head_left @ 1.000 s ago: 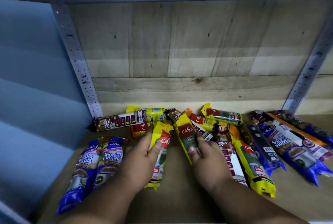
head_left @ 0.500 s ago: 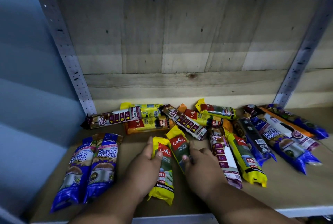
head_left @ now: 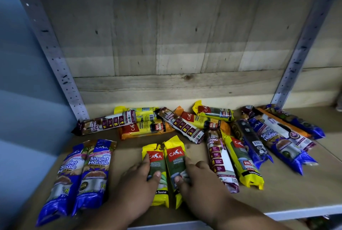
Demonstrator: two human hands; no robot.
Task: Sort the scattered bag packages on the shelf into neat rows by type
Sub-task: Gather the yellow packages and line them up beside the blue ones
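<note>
Where the shelf (head_left: 296,189) meets its left post, two blue packs (head_left: 79,176) lie side by side, lengthwise, touching. Next, left hand (head_left: 137,185): flat, fingers spread over the left yellow pack (head_left: 157,163), pressing rather than clenched. Right hand (head_left: 196,181): likewise laid on the right yellow pack (head_left: 175,157), thumb on its face. Both yellow packs lie parallel, edges touching, near the front edge. Behind them, a loose heap: maroon drawstring pack (head_left: 105,124), orange pack (head_left: 144,128), second drawstring pack (head_left: 181,124) across it. Right of the hands: third drawstring pack (head_left: 220,157), yellow 25L pack (head_left: 242,163), dark pack (head_left: 251,141), then more blue packs (head_left: 281,141), fanned, overlapping.
</note>
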